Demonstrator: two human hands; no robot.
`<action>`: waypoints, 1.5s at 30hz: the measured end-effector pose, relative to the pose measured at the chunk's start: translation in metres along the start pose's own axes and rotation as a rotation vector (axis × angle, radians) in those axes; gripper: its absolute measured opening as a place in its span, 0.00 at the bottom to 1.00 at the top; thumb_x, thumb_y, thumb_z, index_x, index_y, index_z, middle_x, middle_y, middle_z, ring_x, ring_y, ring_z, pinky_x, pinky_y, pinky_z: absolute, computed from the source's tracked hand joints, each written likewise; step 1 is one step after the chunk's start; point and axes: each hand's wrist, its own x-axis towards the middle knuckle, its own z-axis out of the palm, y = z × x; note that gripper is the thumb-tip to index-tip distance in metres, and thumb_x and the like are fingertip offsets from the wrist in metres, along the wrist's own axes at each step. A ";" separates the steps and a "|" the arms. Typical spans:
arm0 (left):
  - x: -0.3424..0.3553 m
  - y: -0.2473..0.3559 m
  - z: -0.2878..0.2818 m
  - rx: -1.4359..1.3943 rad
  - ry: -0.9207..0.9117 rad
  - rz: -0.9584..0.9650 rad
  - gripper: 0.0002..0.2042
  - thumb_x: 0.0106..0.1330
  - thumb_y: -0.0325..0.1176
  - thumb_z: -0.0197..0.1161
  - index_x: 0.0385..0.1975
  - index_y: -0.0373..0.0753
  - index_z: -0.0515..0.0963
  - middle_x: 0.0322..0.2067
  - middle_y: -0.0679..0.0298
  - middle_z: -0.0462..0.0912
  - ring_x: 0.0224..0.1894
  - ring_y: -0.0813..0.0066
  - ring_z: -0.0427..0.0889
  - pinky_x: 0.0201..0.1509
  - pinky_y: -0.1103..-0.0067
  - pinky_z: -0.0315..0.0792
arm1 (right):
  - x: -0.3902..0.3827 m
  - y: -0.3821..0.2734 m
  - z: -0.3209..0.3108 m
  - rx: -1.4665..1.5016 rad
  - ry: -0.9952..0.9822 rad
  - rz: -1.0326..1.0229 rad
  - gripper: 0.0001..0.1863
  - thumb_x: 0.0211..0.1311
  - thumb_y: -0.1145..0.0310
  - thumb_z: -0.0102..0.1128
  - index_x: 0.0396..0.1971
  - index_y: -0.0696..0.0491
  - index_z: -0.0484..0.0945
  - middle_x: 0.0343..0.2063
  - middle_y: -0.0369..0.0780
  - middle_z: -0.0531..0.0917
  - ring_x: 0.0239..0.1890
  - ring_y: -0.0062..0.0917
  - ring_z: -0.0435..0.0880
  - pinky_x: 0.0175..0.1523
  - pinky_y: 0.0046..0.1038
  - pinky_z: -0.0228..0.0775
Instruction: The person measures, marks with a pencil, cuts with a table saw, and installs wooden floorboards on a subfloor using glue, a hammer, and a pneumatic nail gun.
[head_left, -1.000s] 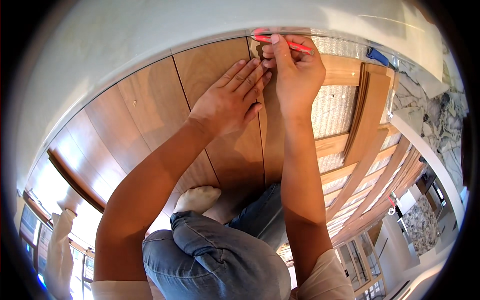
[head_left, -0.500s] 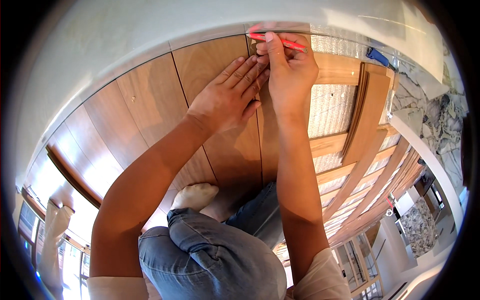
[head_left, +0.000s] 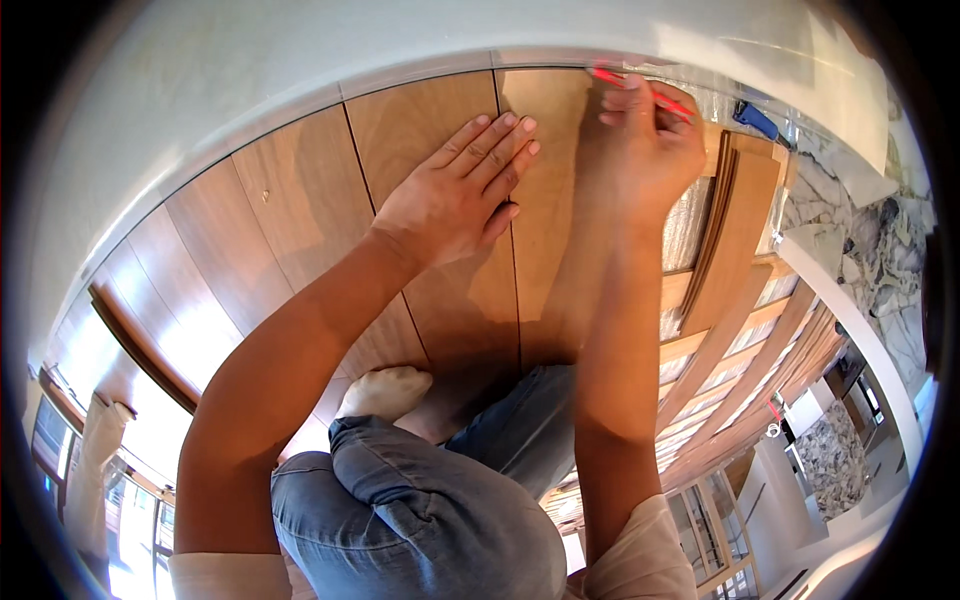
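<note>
My left hand lies flat on a brown wooden floorboard, fingers stretched and close together, with its fingertips over the seam to the board on its right. Up by the wall, my right hand pinches a slim red pencil between thumb and fingers. The pencil slants, its left end close to the wall's base above the right-hand floorboard. Motion blurs my right hand and wrist a little.
A pale wall curves along the far side. On the right, loose planks are stacked over wooden battens and silvery underlay. A blue-handled tool lies beyond them by the wall. My bare foot rests on the boards.
My right hand has moved right along the wall with the red pencil, away from my left hand. My left hand stays in place.
</note>
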 end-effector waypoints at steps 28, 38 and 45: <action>-0.001 0.000 -0.001 -0.027 0.000 -0.018 0.30 0.69 0.42 0.58 0.69 0.36 0.64 0.73 0.57 0.60 0.74 0.62 0.60 0.79 0.65 0.53 | 0.000 -0.016 0.000 -0.096 -0.169 -0.008 0.09 0.69 0.72 0.63 0.38 0.63 0.77 0.27 0.41 0.86 0.28 0.19 0.84 0.36 0.21 0.79; -0.001 0.000 -0.004 0.056 -0.019 -0.007 0.29 0.71 0.45 0.53 0.67 0.34 0.67 0.69 0.55 0.67 0.74 0.63 0.60 0.80 0.65 0.49 | -0.044 -0.018 0.043 -0.120 -0.252 0.033 0.10 0.70 0.67 0.63 0.40 0.60 0.77 0.27 0.40 0.86 0.27 0.17 0.82 0.34 0.20 0.76; -0.002 -0.001 0.001 0.058 -0.033 -0.012 0.29 0.72 0.46 0.51 0.68 0.35 0.67 0.70 0.56 0.66 0.74 0.63 0.60 0.80 0.65 0.49 | -0.038 -0.023 0.039 -0.064 -0.260 0.010 0.11 0.70 0.68 0.64 0.38 0.62 0.78 0.26 0.41 0.86 0.28 0.19 0.83 0.37 0.21 0.78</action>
